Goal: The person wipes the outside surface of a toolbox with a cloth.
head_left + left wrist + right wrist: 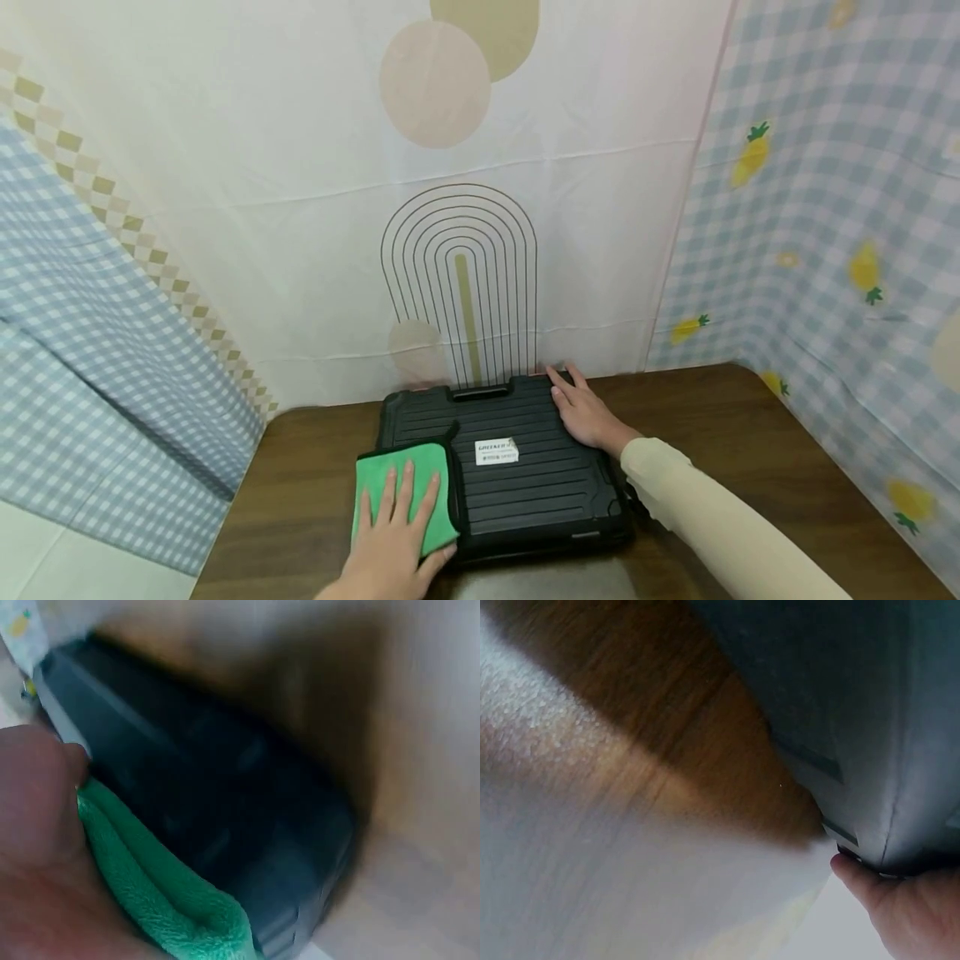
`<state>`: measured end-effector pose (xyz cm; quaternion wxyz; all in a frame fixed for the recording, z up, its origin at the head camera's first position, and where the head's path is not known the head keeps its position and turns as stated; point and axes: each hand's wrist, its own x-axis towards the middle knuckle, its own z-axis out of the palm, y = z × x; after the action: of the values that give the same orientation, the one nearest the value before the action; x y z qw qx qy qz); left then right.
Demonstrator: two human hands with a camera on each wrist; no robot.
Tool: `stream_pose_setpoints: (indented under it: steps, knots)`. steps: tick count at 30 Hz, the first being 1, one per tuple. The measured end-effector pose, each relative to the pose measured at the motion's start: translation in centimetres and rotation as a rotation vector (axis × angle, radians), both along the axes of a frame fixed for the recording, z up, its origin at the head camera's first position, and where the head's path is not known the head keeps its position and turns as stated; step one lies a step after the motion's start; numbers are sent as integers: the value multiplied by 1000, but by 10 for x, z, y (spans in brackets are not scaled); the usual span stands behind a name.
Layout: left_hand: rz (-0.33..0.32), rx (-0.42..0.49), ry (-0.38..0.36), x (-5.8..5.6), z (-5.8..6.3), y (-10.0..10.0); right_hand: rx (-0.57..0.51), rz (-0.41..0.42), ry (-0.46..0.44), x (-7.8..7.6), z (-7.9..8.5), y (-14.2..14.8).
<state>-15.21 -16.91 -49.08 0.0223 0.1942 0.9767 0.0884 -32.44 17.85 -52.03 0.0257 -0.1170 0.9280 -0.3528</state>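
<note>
A black ribbed plastic tool case [525, 496] lies on the table, its handle [481, 392] on the far side and a white label [497, 452] on its lid. On the lid's left part is a folded green cloth [427, 457] with a dark edge. My left hand [393, 533] presses flat on this cloth, fingers straight and spread. At the case's far right corner rests my right hand [588, 415], its fingers extended over the edge. In the left wrist view the cloth [161, 892] bunches beside the hand. The right wrist view shows a digit [855, 877] touching the case's edge.
The case stands on a dark wooden table [712, 450]. Behind it hangs a white patterned curtain [315, 275]. Blue checked cloth hangs at the left [97, 350] and right [810, 208], close to the table's sides.
</note>
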Motion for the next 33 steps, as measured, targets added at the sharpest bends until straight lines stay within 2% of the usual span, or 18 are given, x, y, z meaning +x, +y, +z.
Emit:
stream_pose_setpoints:
  steps: [4, 9, 14, 24, 33]
  knots:
    - [0, -66, 84, 11, -9, 3, 9, 8, 5, 0, 0, 0]
    - [0, -100, 155, 12, -12, 7, 17, -6, -1, 0, 0, 2]
    - [8, -110, 175, 12, -11, 11, 20, -7, 1, 1, 2, 3]
    - [2, -107, 175, 11, -13, 15, 32, -4, 7, 1, 1, 4]
    - [-30, -101, 103, 5, -10, 10, 55, -8, -9, 3, 0, 3]
